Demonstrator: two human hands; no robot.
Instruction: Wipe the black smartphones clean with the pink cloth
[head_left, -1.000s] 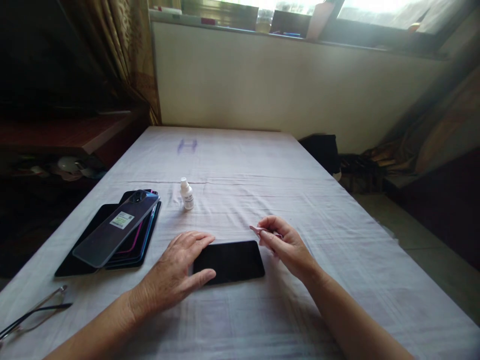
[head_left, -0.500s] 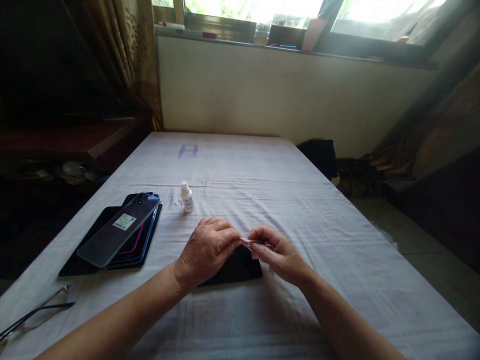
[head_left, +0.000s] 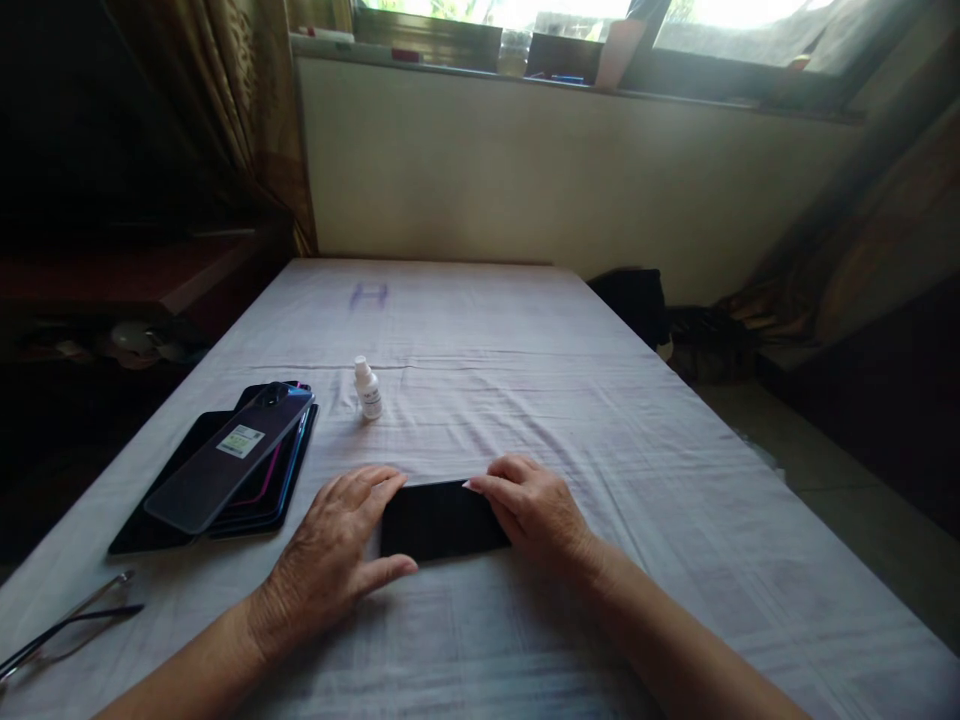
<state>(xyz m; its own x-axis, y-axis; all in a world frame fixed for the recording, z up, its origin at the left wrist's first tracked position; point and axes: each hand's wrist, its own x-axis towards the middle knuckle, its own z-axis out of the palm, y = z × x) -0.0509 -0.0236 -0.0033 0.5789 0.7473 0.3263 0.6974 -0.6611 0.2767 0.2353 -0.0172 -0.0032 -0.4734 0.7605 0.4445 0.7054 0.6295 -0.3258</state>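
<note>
A black phone point(head_left: 444, 520) lies flat on the cloth-covered table, its dark glossy face up. My left hand point(head_left: 334, 540) spans its left end, fingers at the far edge and thumb at the near edge, steadying it. Over the right end of the phone is my right hand point(head_left: 534, 503), its fingers closed on a small pale pink cloth point(head_left: 472, 485). Only a tip of that cloth shows; the rest is hidden under the fingers. Beyond the phone stands a small white capped bottle point(head_left: 368, 390), upright.
Several stacked phones point(head_left: 225, 460) lie at the left, the top one back-up with a white label. A pair of glasses point(head_left: 71, 622) rests at the near left edge. Pale checked cloth point(head_left: 480, 320) covers the table, which meets a wall point(head_left: 450, 160) below a window.
My left hand has let go of the cloth and moved left to the phone's end. My right hand has brought the cloth down onto the phone. The view has shifted slightly.
</note>
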